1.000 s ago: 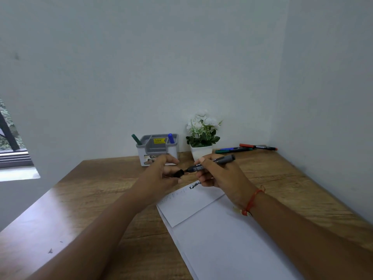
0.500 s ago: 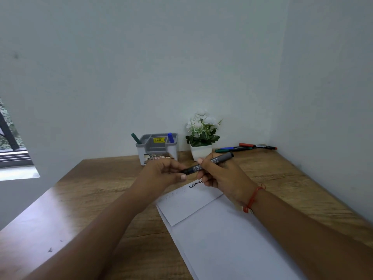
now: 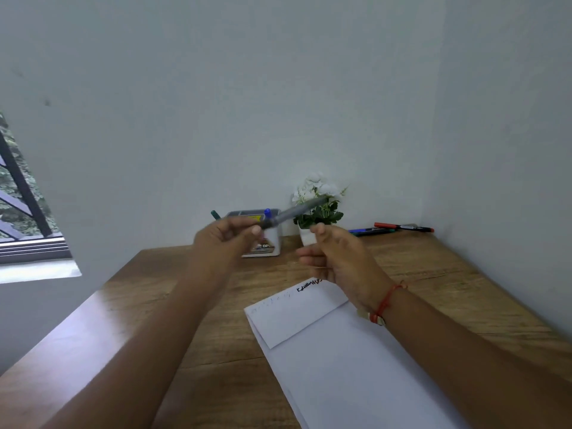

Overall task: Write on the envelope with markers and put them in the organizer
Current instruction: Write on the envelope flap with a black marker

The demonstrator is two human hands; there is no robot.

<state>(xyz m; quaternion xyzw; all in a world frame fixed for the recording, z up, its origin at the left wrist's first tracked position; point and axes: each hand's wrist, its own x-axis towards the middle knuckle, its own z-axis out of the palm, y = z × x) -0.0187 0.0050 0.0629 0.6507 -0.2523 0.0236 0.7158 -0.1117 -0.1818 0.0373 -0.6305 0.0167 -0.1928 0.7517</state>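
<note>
Left hand [image 3: 230,239] pinches grey marker [image 3: 297,210]
Marker blurred, maybe capped, pointing 2 o'clock; right hand [image 3: 337,258] loosely curled, empty

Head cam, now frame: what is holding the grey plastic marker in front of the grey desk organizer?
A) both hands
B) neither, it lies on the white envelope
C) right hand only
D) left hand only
D: the left hand pinches the lower end of the grey marker, which is in the air and slants up to the right. The right hand is apart from it, loosely curled and holding nothing.
</note>
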